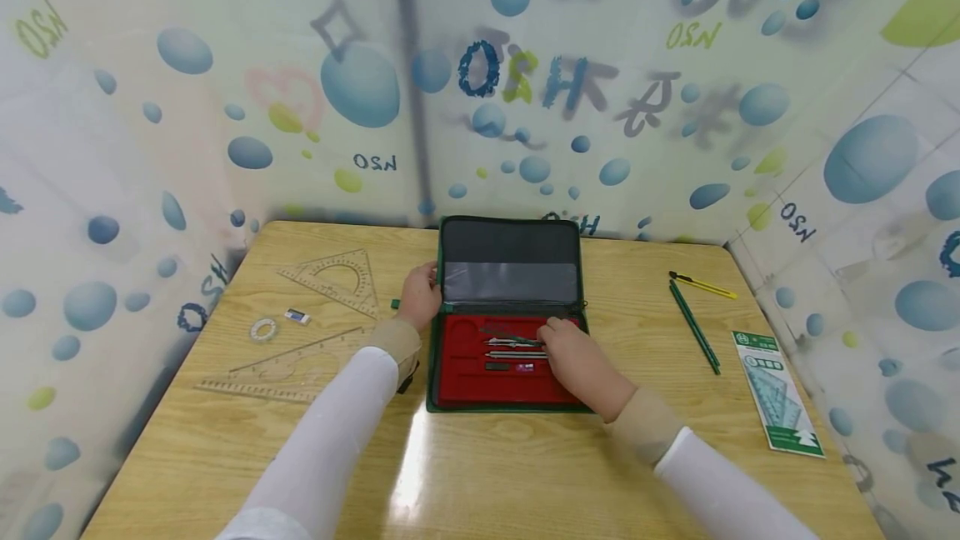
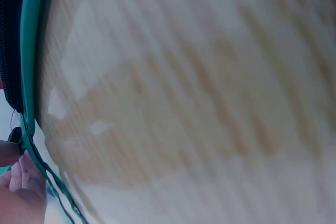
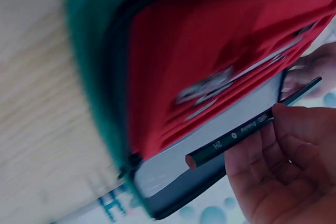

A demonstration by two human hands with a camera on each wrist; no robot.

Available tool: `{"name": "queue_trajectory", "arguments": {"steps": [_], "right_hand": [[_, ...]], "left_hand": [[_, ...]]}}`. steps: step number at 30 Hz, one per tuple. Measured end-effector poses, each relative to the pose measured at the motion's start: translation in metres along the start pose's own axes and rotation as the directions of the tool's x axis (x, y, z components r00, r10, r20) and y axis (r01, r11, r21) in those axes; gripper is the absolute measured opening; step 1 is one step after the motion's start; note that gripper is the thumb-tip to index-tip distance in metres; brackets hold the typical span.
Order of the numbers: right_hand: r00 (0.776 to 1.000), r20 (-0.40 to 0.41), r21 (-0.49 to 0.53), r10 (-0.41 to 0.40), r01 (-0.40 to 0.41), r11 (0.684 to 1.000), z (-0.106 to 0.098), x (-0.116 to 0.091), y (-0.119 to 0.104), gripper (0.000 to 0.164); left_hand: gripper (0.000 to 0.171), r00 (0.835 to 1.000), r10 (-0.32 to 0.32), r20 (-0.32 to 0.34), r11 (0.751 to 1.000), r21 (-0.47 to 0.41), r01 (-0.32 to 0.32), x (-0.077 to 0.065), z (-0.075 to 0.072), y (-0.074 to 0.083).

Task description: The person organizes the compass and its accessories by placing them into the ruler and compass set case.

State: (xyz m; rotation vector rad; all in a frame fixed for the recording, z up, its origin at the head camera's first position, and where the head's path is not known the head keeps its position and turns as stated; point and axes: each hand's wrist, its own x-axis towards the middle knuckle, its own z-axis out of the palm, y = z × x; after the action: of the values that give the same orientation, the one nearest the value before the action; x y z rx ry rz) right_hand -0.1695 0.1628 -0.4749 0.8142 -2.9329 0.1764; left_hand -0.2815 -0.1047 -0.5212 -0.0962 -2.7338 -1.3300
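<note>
Starting at the far left of the counter (image 1: 465,473), a long clear set square (image 1: 285,369) is lying flat, partly hidden behind the left sleeve (image 1: 322,432). A pale ring (image 1: 263,329) is sitting just above it, and a small blue-and-white eraser (image 1: 297,317) is resting close by. Farther back, a second set square (image 1: 363,286) with a half-round cutout is lying flat.

Now the left hand (image 1: 420,298): it is pinching the left edge of the green case (image 1: 510,238) between thumb and fingers. That case is standing wide open in the middle, its dark lid rising at the back with a clear pocket (image 1: 510,282), its red tray (image 1: 476,392) facing up. Slim metal instruments (image 1: 517,354) are lying in the tray, with a small dark piece (image 1: 497,367) and a purple one (image 1: 525,367) just below them.

And the right hand (image 1: 588,365), over the tray's right side, is closing thumb and fingers on a dark green pencil (image 3: 236,136) marked 2H, the pencil pointing leftward above the tray.

Across to the right, two green pencils (image 1: 693,327) are lying side by side, a yellow cutter (image 1: 702,284) is resting just behind them, and a green-and-white packet (image 1: 777,394) is lying near the right edge.
</note>
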Motion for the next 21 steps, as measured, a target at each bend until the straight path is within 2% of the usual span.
{"name": "queue_trajectory", "arguments": {"steps": [7,12,15,21], "right_hand": [[0.994,0.051,-0.002,-0.101,0.101,0.995,0.005,-0.009,-0.025,0.009],[0.985,0.064,-0.023,-0.16,0.161,0.987,0.012,-0.012,-0.032,0.007],[0.984,0.081,-0.035,-0.161,0.164,0.986,0.013,-0.013,-0.034,0.009],[0.986,0.129,-0.032,-0.104,0.109,0.994,0.012,-0.017,-0.035,0.015]], "left_hand": [[0.041,1.0,-0.004,0.005,1.0,0.001,0.004,0.001,0.001,-0.002],[0.042,0.999,-0.026,0.023,1.0,-0.008,0.026,0.002,0.001,-0.002],[0.042,0.999,-0.027,0.029,1.0,-0.007,0.028,0.002,0.001,-0.002],[0.042,0.999,-0.031,0.036,0.999,-0.01,0.031,0.001,-0.001,-0.001]]}}
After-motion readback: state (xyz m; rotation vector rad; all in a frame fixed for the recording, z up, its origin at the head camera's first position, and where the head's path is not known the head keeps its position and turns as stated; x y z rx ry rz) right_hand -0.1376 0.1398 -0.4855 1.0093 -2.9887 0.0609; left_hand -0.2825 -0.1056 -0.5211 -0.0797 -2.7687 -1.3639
